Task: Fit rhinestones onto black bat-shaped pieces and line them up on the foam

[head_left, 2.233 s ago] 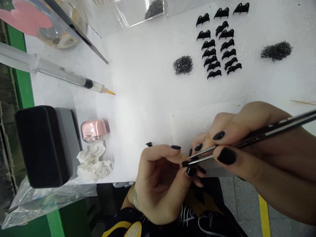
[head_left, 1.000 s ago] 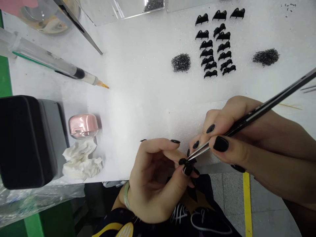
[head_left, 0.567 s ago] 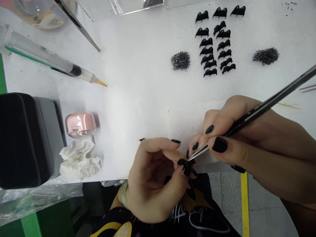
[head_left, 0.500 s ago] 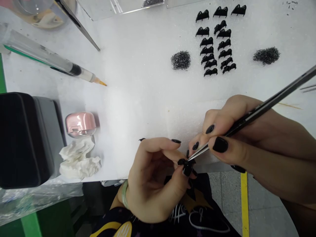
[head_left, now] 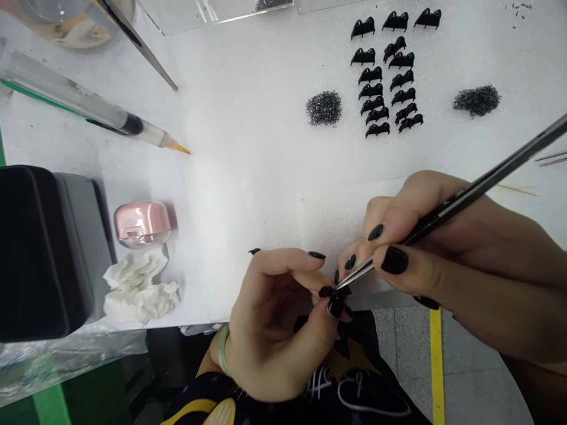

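My left hand point(head_left: 279, 324) is curled at the near edge of the white foam mat point(head_left: 266, 147), its thumb and fingertips pinched on a small black plastic part point(head_left: 326, 291). My right hand point(head_left: 443, 260) grips long metal tweezers point(head_left: 465, 198) like a pen. Their tips touch the small black part held in the left fingers. Another tiny black piece point(head_left: 254, 251) lies on the mat just left of my left hand.
Rows of several black parts point(head_left: 390, 77) lie at the back, flanked by two heaps of tiny dark pieces point(head_left: 325, 108) point(head_left: 477, 99). A syringe point(head_left: 93, 112) lies left, with a black box point(head_left: 39, 254), a pink case point(head_left: 142, 223) and crumpled white tissue point(head_left: 139, 292).
Both hands stay almost still, the tweezer tips kept on the small part. The view has shifted slightly, so the left-side items sit further left.
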Available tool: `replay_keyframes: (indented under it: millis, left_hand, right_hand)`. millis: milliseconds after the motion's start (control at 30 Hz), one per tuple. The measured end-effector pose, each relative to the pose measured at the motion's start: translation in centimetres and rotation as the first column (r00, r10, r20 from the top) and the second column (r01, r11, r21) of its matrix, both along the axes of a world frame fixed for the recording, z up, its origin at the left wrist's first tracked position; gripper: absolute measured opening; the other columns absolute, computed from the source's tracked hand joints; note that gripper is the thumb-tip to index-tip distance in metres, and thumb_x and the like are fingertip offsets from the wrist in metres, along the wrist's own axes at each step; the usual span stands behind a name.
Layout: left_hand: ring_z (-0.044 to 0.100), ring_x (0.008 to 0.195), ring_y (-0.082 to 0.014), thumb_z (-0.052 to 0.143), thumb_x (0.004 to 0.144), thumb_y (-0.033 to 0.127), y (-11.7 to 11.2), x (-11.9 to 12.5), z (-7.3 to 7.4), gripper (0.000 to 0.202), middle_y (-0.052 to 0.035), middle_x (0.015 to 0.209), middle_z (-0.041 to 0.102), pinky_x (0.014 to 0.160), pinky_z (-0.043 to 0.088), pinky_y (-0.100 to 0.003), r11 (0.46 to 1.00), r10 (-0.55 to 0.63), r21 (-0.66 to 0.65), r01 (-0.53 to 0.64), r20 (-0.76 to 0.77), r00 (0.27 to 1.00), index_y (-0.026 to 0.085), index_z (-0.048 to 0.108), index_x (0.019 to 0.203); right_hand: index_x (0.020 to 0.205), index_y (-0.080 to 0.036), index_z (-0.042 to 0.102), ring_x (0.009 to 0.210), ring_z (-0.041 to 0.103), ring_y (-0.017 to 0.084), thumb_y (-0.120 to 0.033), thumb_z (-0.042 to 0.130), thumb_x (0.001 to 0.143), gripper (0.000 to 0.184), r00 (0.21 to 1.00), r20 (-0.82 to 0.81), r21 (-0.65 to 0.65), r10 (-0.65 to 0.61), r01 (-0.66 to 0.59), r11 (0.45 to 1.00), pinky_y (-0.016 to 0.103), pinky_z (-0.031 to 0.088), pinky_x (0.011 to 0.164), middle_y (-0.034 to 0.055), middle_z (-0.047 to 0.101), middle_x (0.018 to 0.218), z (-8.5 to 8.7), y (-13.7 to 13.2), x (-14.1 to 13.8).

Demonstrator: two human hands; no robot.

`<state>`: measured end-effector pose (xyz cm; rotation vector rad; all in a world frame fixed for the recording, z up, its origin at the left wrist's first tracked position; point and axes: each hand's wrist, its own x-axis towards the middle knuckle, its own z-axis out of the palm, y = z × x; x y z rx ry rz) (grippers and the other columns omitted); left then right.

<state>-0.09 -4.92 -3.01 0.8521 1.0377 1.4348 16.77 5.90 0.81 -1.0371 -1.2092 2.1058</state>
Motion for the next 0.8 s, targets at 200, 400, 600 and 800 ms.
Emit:
replay_keyframes:
  millis: [200, 400, 600, 800]
  left_hand:
    - [0.073, 0.063, -0.0117, 0.064, 0.094, -0.003, 0.3, 0.3, 0.1, 0.043, 0.0004, 0.084, 0.069, 0.05, 0.059, -0.014, 0.998, 0.053, -0.021, -0.053, -0.022, 0.998, 0.021, 0.065, 0.128]
    - [0.07, 0.053, -0.0125, 0.068, 0.089, -0.004, 0.4, 0.7, 0.2, 0.045, 0.0006, 0.079, 0.071, 0.045, 0.059, -0.017, 0.994, 0.106, -0.019, -0.107, -0.037, 0.994, 0.022, 0.067, 0.126]
    - [0.07, 0.056, -0.0112, 0.067, 0.09, -0.004, 0.2, 0.8, 0.3, 0.043, -0.0001, 0.083, 0.072, 0.048, 0.06, -0.016, 0.991, 0.13, -0.029, -0.131, -0.043, 0.991, 0.021, 0.067, 0.125]
    - [0.069, 0.06, -0.0077, 0.064, 0.091, -0.007, 0.3, 0.8, 0.3, 0.041, 0.0011, 0.085, 0.071, 0.057, 0.061, -0.011, 0.992, 0.125, -0.011, -0.125, -0.014, 0.992, 0.017, 0.067, 0.125]
  right_hand:
    - [0.087, -0.032, 0.067, 0.07, 0.079, 0.014, -0.029, 0.084, 0.091, 0.017, 0.993, 0.023, -0.013, -0.114, 0.114, 0.993, 0.027, 0.072, 0.083, -0.0075, 0.075, 0.077, 0.3, -0.9, -0.8]
    - [0.101, -0.038, 0.071, 0.069, 0.078, 0.019, -0.003, 0.064, 0.097, 0.035, 0.998, 0.019, 0.258, -0.056, 0.049, 0.965, 0.035, 0.074, 0.087, -0.0025, 0.073, 0.086, 0.5, -1.5, -0.5]
    - [0.102, -0.039, 0.071, 0.088, 0.081, 0.025, -0.005, 0.067, 0.095, 0.035, 0.996, 0.06, 0.263, -0.059, 0.041, 0.964, 0.039, 0.074, 0.091, -0.0006, 0.074, 0.084, 0.5, -1.6, -0.4]
    - [0.101, -0.036, 0.067, 0.093, 0.081, 0.025, -0.006, 0.068, 0.097, 0.03, 0.994, 0.086, 0.277, -0.068, 0.042, 0.96, 0.044, 0.073, 0.094, -0.003, 0.075, 0.089, 0.6, -2.0, -0.3]
